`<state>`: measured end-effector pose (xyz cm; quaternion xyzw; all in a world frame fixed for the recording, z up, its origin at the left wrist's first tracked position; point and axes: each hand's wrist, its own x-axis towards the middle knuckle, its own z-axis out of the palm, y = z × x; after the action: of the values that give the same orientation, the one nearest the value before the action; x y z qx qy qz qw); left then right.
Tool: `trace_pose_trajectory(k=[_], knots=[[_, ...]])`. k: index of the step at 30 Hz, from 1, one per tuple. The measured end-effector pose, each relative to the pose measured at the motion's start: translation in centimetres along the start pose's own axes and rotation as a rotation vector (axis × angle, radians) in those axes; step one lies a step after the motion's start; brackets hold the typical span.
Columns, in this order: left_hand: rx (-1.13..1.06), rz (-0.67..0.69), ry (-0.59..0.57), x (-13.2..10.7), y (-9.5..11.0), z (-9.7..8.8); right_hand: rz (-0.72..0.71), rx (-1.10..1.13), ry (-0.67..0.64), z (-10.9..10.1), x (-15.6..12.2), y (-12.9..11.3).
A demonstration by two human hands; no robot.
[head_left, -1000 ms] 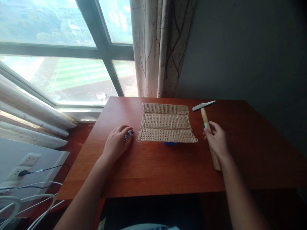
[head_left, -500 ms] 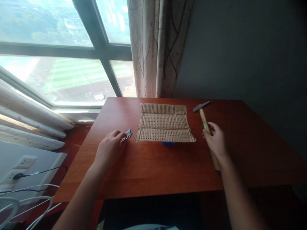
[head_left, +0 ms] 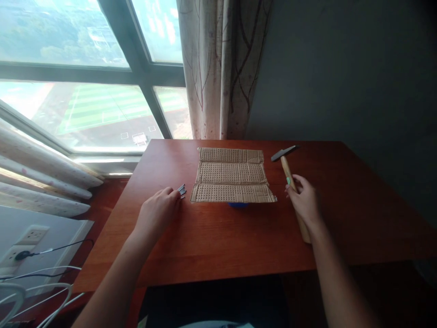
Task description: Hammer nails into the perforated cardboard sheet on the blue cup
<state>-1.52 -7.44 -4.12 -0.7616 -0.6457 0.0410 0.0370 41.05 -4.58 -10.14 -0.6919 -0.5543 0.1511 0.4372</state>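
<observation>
My left hand (head_left: 160, 208) rests on the table with its fingers closed together over a small bunch of metal nails (head_left: 182, 190). Their ends stick out past the fingertips; the rest is hidden. Over on the right, my right hand (head_left: 305, 199) grips the wooden handle of a hammer (head_left: 287, 169), whose dark head points away from me. Between the hands lies a perforated sheet of brown cardboard (head_left: 232, 174) with two creases across it. Something blue (head_left: 238, 205) shows from under its near edge; its kind is hidden.
All this stands on a reddish-brown wooden table (head_left: 218, 250), its near edge close to my body. A window (head_left: 102, 109) and curtains (head_left: 211, 68) are beyond it. A wall socket (head_left: 32, 234) with a plug and cables (head_left: 41, 291) is at the lower left.
My left fingers have closed further over the nails, so less of them shows. My right hand keeps its place on the hammer. The view has shifted slightly.
</observation>
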Motion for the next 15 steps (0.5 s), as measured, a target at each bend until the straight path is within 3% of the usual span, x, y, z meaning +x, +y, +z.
trace_pose_trajectory(k=[4, 8, 11, 15], knots=[[0.012, 0.039, -0.025, 0.2, 0.1, -0.4, 0.037, 0.003, -0.041, 0.1, -0.1, -0.1], [-0.106, 0.017, 0.068, 0.0, -0.4, -1.1, 0.018, -0.024, -0.035, 0.2, -0.1, 0.1], [-0.333, -0.023, 0.245, -0.4, -1.1, -1.9, -0.008, -0.035, -0.031, 0.4, 0.0, 0.2], [-0.854, -0.071, 0.451, -0.6, -0.4, -3.6, -0.024, -0.061, -0.033, 0.5, 0.0, 0.2]])
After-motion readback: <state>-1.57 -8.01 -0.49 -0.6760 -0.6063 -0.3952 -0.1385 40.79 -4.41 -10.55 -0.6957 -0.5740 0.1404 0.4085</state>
